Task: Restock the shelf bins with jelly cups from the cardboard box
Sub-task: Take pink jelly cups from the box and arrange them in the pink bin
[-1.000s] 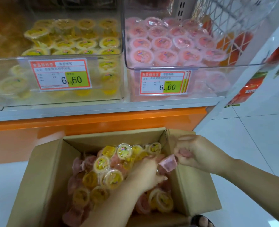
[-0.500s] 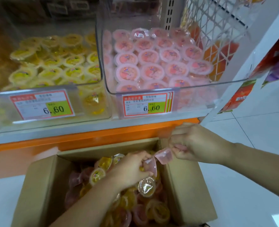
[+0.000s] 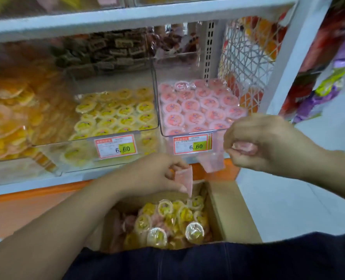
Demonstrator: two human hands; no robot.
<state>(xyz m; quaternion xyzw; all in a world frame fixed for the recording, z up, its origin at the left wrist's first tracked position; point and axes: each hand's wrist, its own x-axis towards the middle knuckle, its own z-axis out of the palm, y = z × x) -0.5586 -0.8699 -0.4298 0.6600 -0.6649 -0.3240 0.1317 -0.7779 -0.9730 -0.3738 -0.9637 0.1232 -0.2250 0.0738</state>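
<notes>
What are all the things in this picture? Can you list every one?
yellow jelly cups: many, yellow, middle clear bin
pink jelly cups: many, pink, right clear bin
price tags: two, red, white and green, bin fronts
orange sweets: many, orange, blurred, left bin
dark wrapped sweets: many, brown, farther back on shelf
cardboard box: one, brown, floor below shelf
loose jelly cups: many, yellow and pink mixed, inside box
dark clothing: one, navy, bottom edge
left hand: one, above box, pinching a pink cup
right hand: one, before right clear bin, gripping another pink cup
</notes>
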